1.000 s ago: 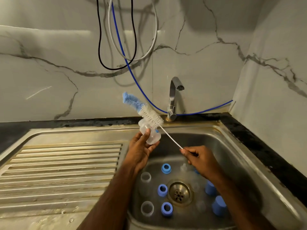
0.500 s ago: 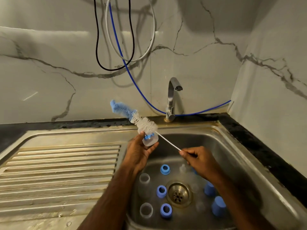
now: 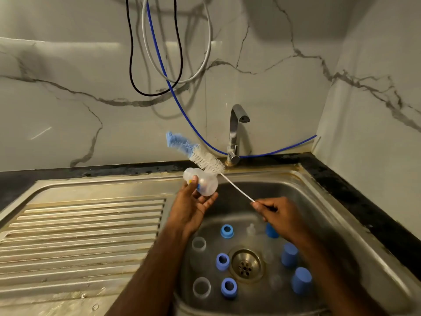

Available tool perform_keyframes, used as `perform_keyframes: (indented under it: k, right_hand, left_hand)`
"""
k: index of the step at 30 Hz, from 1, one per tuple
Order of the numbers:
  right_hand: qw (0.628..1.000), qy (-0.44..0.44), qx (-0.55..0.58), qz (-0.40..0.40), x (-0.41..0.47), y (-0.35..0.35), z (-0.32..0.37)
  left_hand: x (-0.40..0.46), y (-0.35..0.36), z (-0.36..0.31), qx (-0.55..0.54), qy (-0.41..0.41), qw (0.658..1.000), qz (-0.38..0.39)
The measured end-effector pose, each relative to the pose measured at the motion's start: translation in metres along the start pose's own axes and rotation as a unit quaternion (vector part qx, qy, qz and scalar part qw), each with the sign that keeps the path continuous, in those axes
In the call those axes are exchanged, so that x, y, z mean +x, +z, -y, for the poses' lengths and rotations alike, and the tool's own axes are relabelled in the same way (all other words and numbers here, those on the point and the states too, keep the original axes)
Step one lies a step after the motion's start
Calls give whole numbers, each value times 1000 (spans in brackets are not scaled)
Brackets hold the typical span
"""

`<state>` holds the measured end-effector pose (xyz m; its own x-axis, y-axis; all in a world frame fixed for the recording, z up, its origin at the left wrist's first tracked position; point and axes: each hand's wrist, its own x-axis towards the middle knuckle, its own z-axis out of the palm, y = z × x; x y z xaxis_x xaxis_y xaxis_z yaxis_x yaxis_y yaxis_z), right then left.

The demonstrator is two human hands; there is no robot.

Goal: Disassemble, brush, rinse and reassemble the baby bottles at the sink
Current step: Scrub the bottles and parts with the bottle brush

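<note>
Clear bottle [image 3: 201, 184] gripped in left hand [image 3: 191, 207] fingers; right hand [image 3: 279, 214] pinches brush [image 3: 200, 156] wire above sink [image 3: 323, 195]

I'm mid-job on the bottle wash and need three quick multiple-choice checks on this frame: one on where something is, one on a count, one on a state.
1. Where is the bottle brush's bristle head?
A. Inside the bottle
B. Outside the bottle, above it
C. Lying in the basin

2. How many blue rings lie left of the drain?
A. One
B. Three
C. Five

3. What state is the tap in?
A. Running hard
B. Dripping onto the bottle
C. No water showing

Answers:
1 B: the bristles sit clear above the clear bottle, which the left hand holds, while the right hand pinches the wire handle.
2 B: three blue rings show there.
3 C: no stream is visible under the spout.
</note>
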<state>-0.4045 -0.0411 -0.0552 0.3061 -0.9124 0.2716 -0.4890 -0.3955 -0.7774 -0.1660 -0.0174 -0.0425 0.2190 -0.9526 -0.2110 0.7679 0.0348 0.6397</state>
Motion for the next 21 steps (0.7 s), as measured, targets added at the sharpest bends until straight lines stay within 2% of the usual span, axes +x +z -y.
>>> perform_keyframes:
  k: [4, 8, 12, 15, 19, 21]
  right_hand:
    - [998, 21, 41, 36, -3, -18, -8]
    - [998, 3, 35, 53, -1, 4, -2]
    - [998, -34, 51, -5, 1, 17, 5]
    - [998, -16, 53, -32, 2, 6, 0]
    - [999, 8, 28, -16, 1, 0, -9]
    - [998, -5, 56, -21, 1, 3, -4]
  left_hand:
    - [4, -8, -12, -130, 17, 991, -14]
    - [-4, 2, -5, -119, -6, 993, -6]
    - [-10, 13, 4, -97, -30, 995, -5]
    - [-9, 11, -4, -119, -42, 992, 1]
    - [-7, 5, -13, -141, -38, 989, -7]
    - [-8, 4, -11, -144, -37, 989, -12]
